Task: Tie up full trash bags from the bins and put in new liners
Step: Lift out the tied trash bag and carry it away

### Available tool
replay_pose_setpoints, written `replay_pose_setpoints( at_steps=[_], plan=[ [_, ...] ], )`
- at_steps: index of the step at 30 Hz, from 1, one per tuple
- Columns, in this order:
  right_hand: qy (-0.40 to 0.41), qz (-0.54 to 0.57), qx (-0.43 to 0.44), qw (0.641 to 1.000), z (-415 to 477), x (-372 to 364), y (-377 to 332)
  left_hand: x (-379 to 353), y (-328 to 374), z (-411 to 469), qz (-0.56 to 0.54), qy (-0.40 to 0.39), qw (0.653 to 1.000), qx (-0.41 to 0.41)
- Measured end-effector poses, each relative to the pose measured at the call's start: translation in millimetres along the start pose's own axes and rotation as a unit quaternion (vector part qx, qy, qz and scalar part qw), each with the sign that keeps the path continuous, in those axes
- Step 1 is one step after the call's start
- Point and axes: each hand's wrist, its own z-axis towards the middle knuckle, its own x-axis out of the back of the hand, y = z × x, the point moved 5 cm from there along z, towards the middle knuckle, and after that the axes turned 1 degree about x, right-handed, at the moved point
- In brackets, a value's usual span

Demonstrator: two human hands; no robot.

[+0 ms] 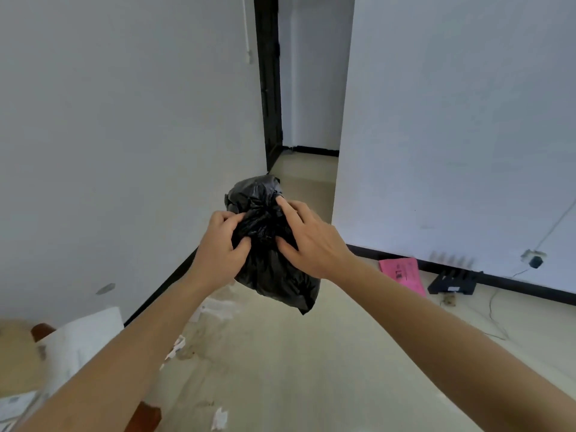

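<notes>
Beige floor (311,369) (littered); left hand (218,244), right hand (311,241) pinch trash bag (271,275).

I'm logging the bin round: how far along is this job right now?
Done: the black trash bag hangs free of any bin, held up above the floor. In hand: the left hand and right hand both grip its bunched neck; a finished knot is not visible. Left: tying it off and relining; no bin or new liner is in view.
</notes>
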Motion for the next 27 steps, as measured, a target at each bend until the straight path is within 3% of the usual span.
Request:
replay_pose_setpoints(
  at_steps=[9,15,20,27],
  plan=[
    [-0.027,-0.003,0.012,1.000,264,-152,136,-55,-170,277,-0.011,0.021,1.000,0.006],
    [-0.015,-0.010,-0.024,1.000,409,-185,248,-85,-216,470,-0.007,-0.011,1.000,-0.013],
    [-0.010,-0.010,-0.048,0.999,506,-241,369,-158,-255,616,0.004,-0.042,0.998,-0.053],
    [-0.024,0.032,-0.055,0.998,673,-334,526,-241,-323,826,0.009,-0.052,0.998,-0.020]
  ],
)
